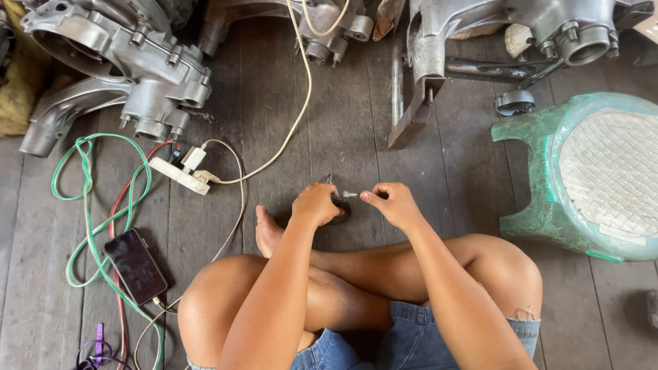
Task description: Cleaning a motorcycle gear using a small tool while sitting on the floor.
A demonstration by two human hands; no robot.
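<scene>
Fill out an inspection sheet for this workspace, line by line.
Surface: dark wooden plank floor.
Job's things: dark toothed round part under the left hand; small silvery piece pinched by the right hand.
Clutter: phone, green stool.
Grips: both hands closed on their parts.
Cables: green cord, white power strip, cream cable.
Surroundings: grey metal engine casings along the top.
</scene>
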